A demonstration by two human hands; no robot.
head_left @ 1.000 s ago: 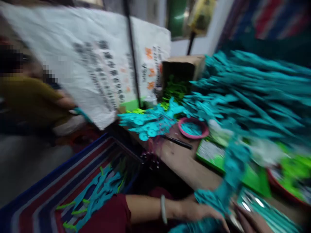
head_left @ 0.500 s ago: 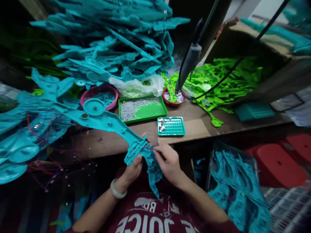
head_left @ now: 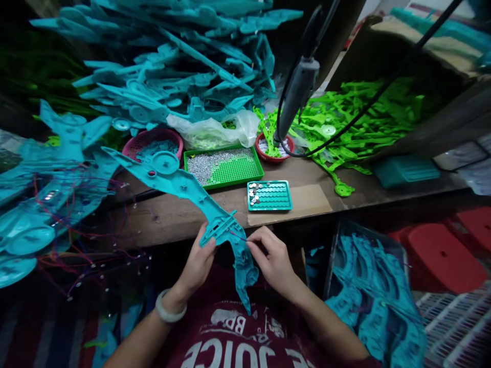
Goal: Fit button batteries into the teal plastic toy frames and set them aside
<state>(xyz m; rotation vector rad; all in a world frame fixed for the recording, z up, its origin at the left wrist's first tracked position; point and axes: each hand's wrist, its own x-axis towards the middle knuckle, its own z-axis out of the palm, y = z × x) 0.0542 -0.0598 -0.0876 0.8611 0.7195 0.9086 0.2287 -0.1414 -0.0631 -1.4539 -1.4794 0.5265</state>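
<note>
A long teal plastic toy shell (head_left: 180, 186) stretches from the bench down to my lap. My left hand (head_left: 197, 263) grips its ribbed middle section from the left, a pale bangle on the wrist. Touching the same section from the right, my right hand (head_left: 270, 258) pinches a thin wire against it. The shell's lower end hangs over my red shirt. A small teal tray (head_left: 269, 196) with a few round metal pieces lies on the wooden bench (head_left: 169, 220) just beyond my hands.
A green tray (head_left: 224, 166) of small metal parts, a pink bowl (head_left: 152, 143), a red bowl (head_left: 274, 148) and a plastic bag (head_left: 215, 130) line the bench. Teal shells (head_left: 172, 66) are heaped behind and left, green shells (head_left: 360, 117) right. A hanging power tool (head_left: 297, 97) dangles above. A bin of teal shells (head_left: 372, 291) stands lower right.
The view swung from the blurred left side of the room back onto the bench. Since half a second ago the shell has tilted slightly, both hands still working at its middle.
</note>
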